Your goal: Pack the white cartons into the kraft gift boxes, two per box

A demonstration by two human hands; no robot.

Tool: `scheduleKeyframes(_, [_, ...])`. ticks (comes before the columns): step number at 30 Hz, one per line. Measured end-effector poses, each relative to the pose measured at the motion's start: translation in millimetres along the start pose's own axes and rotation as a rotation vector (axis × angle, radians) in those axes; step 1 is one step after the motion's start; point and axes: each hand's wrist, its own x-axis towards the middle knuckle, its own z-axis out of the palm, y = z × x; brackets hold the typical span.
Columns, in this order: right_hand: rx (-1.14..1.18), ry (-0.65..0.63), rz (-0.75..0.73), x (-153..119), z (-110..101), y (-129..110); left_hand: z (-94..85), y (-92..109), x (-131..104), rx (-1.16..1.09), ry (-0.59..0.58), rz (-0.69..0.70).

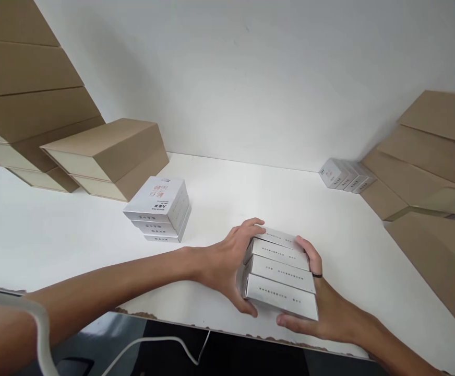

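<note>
Several small white printed boxes (282, 274) stand on edge side by side near the table's front edge, their narrow printed sides facing up. My left hand (231, 266) curves around their left end, thumb at the near side and fingers at the far side. Around the right end wraps my right hand (321, 303), with a dark ring on one finger. Together the two hands grip the row. A stack of similar white boxes (157, 201) with red and black print lies to the left, just beyond my left forearm.
Brown cardboard boxes (126, 151) are stacked at the left, with more brown boxes (434, 151) at the right. Another row of small white boxes (347, 175) stands by the back wall (243, 78). A white cable (153, 339) hangs below the chipped front edge of the white table (227, 183).
</note>
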Motion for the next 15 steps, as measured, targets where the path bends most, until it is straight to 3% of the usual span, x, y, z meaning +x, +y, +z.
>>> scheduleKeyframes(8, [0.138,-0.13,0.153,6.3,-7.3,-5.6,14.4,-11.0,2.8,-0.123,0.091,0.035])
scheduleKeyframes(15, [0.132,-0.136,0.072,14.1,-8.2,-7.8,22.9,-16.8,-0.1,-0.14,0.058,-0.025])
